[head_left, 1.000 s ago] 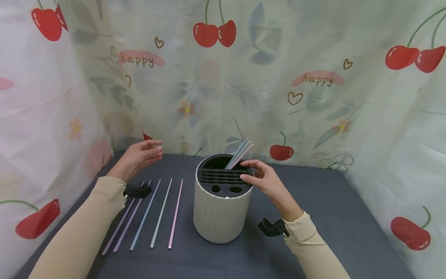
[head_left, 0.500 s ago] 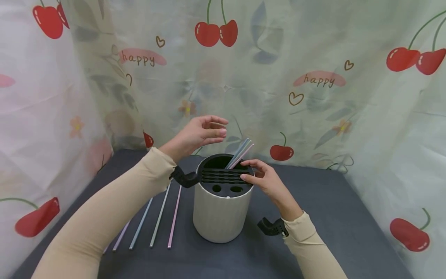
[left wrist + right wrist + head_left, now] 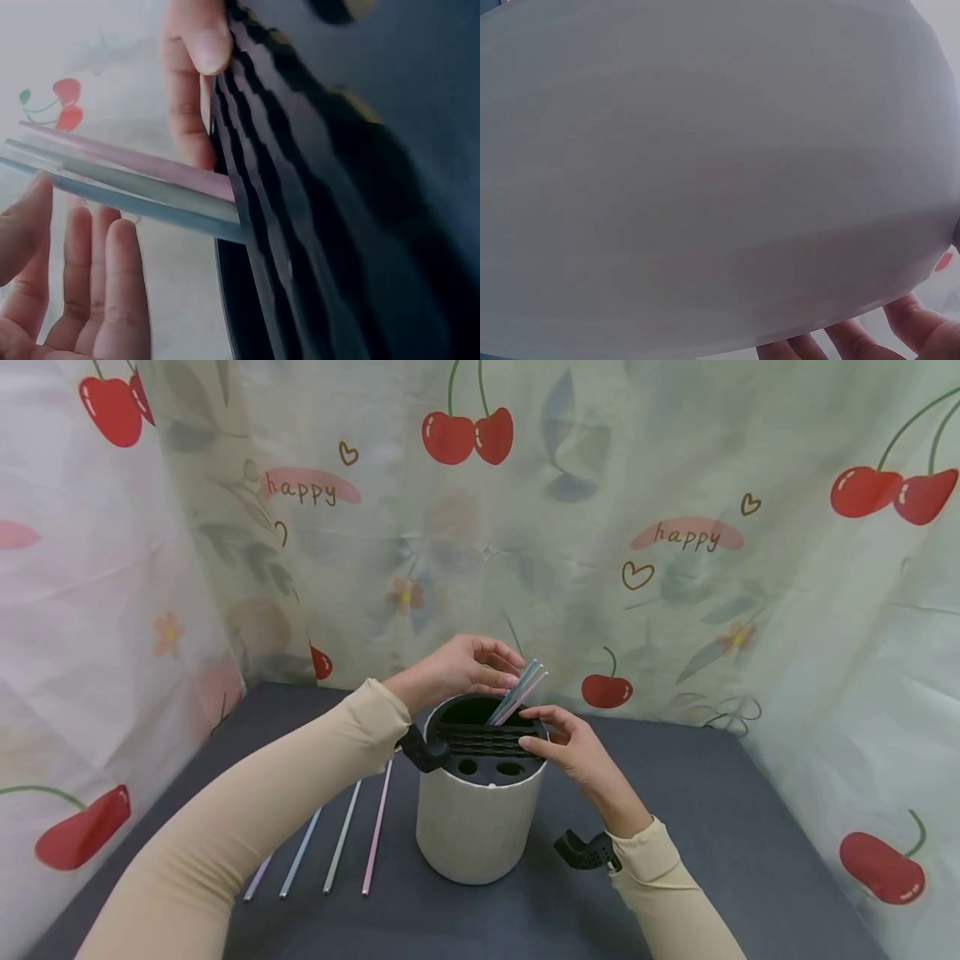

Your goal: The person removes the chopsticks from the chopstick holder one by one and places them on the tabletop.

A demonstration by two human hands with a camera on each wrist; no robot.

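Note:
A white ribbed utensil holder [image 3: 480, 831] with a black slotted top stands upright on the dark table. Out of its rear opening lean a blue chopstick [image 3: 135, 202], a pale green chopstick [image 3: 161, 190] and a pink chopstick [image 3: 142, 156]. My left hand [image 3: 480, 667] is at their upper ends, thumb right at the blue one, the other fingers extended and spread apart from the thumb. At the holder's right rim my right hand [image 3: 566, 745] holds on, thumb over the top edge. In the right wrist view the holder's wall hides most of that hand.
Left of the holder lie a pink chopstick [image 3: 377, 835], a pale green chopstick [image 3: 342, 839], a blue chopstick [image 3: 302, 853] and a purple chopstick [image 3: 258, 878], partly under the left sleeve [image 3: 300, 777]. A cherry-print curtain [image 3: 570, 577] encloses the table [image 3: 675, 827].
My left hand has swept right from above the chopsticks on the table, over the holder, then down to the chopsticks standing in it. The right hand stays at the rim.

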